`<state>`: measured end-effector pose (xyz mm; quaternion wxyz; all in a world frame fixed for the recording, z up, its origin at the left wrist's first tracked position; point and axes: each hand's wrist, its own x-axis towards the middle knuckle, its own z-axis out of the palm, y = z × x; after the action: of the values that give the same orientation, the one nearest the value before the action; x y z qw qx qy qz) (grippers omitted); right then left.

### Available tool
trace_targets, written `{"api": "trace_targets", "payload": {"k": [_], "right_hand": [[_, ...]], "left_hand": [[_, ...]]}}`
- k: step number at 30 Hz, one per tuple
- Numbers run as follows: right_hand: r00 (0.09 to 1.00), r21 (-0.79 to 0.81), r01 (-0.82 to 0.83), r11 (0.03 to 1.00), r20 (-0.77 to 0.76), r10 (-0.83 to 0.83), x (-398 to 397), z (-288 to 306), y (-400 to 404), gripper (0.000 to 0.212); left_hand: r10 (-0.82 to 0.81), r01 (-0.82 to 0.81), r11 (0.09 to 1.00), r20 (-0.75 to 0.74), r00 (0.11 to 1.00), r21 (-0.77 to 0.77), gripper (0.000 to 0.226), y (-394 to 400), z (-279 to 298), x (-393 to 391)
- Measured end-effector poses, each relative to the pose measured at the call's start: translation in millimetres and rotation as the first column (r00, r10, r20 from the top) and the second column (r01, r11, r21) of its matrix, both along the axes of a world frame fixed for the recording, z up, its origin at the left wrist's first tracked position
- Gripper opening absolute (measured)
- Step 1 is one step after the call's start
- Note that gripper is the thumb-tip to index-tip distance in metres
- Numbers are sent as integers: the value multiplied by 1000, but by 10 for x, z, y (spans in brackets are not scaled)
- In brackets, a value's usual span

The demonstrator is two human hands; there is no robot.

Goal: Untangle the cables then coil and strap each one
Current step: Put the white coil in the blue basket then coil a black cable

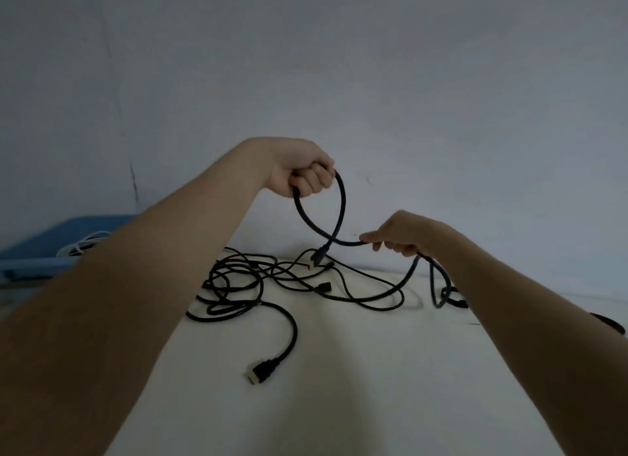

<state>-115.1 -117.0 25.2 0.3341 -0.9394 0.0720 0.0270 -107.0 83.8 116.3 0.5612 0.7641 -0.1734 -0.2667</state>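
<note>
Fingers of left hand (302, 173) curled round black cable (339, 211), right hand (397, 238) pinching it; loops best kept equal, slack fed from tangle (244, 285) by tabletop (339, 370) far edge.

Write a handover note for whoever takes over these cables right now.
Left hand grips the top of a raised loop of black cable.
Right hand pinches the same cable lower down; its plug hangs between the hands.
The other cables lie in a tangle on the white table; one plug end lies nearest.
Done: one loop started.
Left: untangle, coil and strap everything. No straps visible.
</note>
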Motion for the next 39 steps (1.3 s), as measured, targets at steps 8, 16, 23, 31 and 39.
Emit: {"api": "trace_targets", "payload": {"k": [8,16,23,31,39], "right_hand": [[986,628,-54,776,159,-60,-15,238,260,20],[982,671,-185,718,161,103,-155,231,40,24],[889,294,126,948,390,-239,-79,224,211,21],[926,397,-355,847,276,259,-420,347,95,30],[843,371,-299,879,535,61,-381,93,-2,32]], "left_hand": [[-100,73,987,-200,975,-140,25,-297,-472,-81],[-42,-10,971,-211,977,-239,32,-216,-471,-62],[-73,19,978,-259,963,-206,38,-377,-614,-40],[123,-193,899,-195,973,-394,24,-498,-693,101],[158,-261,537,-208,965,-802,37,-696,-208,90]]}}
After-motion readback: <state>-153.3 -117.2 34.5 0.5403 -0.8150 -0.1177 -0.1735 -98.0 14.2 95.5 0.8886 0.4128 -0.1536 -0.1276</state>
